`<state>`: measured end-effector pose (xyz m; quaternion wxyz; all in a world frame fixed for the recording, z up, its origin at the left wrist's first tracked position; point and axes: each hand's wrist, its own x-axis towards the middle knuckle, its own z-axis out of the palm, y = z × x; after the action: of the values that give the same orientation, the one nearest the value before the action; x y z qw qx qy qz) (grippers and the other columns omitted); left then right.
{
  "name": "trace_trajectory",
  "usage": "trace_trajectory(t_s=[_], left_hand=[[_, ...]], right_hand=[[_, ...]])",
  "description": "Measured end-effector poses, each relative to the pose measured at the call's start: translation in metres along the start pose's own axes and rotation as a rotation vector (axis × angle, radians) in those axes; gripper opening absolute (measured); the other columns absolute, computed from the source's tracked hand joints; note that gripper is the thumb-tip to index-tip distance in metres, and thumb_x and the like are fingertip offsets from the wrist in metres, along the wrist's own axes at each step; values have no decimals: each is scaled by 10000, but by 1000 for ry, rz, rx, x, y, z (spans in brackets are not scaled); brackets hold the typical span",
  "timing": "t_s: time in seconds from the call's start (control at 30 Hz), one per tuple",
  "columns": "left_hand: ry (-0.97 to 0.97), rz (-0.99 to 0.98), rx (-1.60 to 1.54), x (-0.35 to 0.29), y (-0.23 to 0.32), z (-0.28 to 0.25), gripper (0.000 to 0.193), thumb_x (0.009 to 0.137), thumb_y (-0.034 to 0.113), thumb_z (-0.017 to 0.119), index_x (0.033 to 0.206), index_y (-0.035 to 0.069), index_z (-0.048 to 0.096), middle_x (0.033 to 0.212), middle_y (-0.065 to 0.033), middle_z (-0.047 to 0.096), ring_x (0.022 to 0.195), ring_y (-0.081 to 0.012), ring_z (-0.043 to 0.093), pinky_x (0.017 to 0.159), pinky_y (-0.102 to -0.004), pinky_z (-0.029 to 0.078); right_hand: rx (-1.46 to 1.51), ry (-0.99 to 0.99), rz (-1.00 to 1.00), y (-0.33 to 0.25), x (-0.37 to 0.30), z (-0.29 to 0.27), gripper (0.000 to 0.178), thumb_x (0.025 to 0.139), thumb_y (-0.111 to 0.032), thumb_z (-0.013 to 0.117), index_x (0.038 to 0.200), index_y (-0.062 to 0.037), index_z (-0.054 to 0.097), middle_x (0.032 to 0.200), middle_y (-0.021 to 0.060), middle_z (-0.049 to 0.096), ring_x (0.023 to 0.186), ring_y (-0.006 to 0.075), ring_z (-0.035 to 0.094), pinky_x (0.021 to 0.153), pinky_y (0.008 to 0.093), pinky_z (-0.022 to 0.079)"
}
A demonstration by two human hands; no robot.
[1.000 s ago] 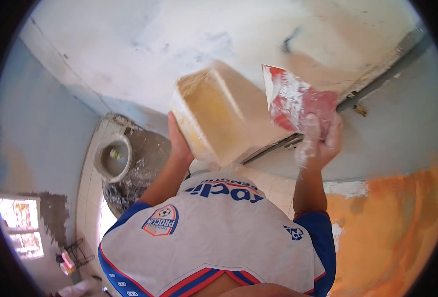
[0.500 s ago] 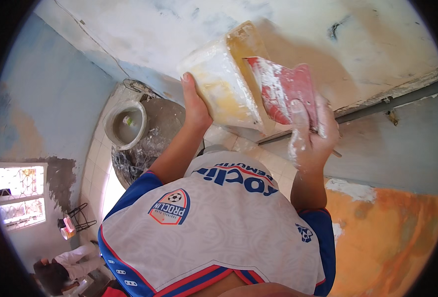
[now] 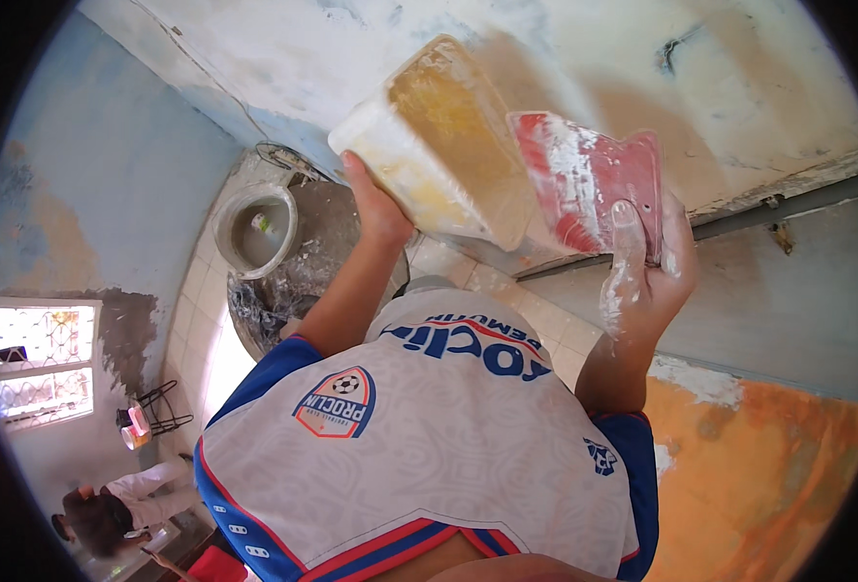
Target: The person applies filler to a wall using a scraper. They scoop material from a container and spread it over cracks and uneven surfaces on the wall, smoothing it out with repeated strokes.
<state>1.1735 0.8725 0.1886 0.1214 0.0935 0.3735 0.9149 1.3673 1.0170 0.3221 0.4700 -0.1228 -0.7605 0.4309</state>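
My left hand (image 3: 378, 206) grips the side of a yellow plastic tub (image 3: 419, 170), smeared with white filler, its open mouth tilted toward the right. Only the thumb and the back of this hand show; its other fingers are hidden by the tub. In my right hand (image 3: 654, 267) is a flat red putty scraper (image 3: 584, 179), streaked with white paste. The thumb presses on its face and the fingers are behind it. The scraper is held just right of the tub's mouth, close to the wall. White paste coats my right thumb and wrist.
A patchy wall (image 3: 768, 107) stands right ahead, with a grey ledge (image 3: 788, 218) along its lower right. Below left, a round grey drum top (image 3: 322, 228) bears a bucket (image 3: 254, 233) of liquid. Another person (image 3: 109, 514) is at lower left, near a window (image 3: 41, 364).
The scraper has come out of the tub's mouth and moved right with my right hand. The tub has turned, so more of its inside shows.
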Motion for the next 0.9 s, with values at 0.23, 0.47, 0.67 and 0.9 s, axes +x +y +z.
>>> trace_trajectory(t_s=[0.23,0.47,0.67,0.9], left_hand=[[-372,194,-260,46,-10,-57,820,997,698,209,1529,88,343,1512,-109,445,1382,-289,436,1145,-441,358],[-416,190,-273,60,6,-47,822,990,701,246,1525,85,351,1504,-108,451,1378,-288,438,1135,-444,367],[-375,266,-114,46,-2,-42,805,993,685,295,1518,80,358,1491,-113,462,1359,-282,457,1123,-443,381],[-223,154,159,10,1,-25,768,1015,636,301,1490,38,373,1424,-124,530,1286,-268,533,1086,-410,429]], right_hand=[[350,-299,374,-5,23,-10,377,899,-18,659,1266,61,624,1184,130,678,1088,153,635,962,283,485],[385,-576,479,16,28,-11,412,886,15,624,1292,77,595,1185,119,678,1078,151,641,967,283,480],[487,-578,542,29,30,-7,424,888,4,635,1304,74,588,1188,123,684,1075,153,646,960,285,484],[584,-615,636,51,26,-8,441,907,-1,623,1336,74,559,1212,138,675,1092,182,657,972,305,498]])
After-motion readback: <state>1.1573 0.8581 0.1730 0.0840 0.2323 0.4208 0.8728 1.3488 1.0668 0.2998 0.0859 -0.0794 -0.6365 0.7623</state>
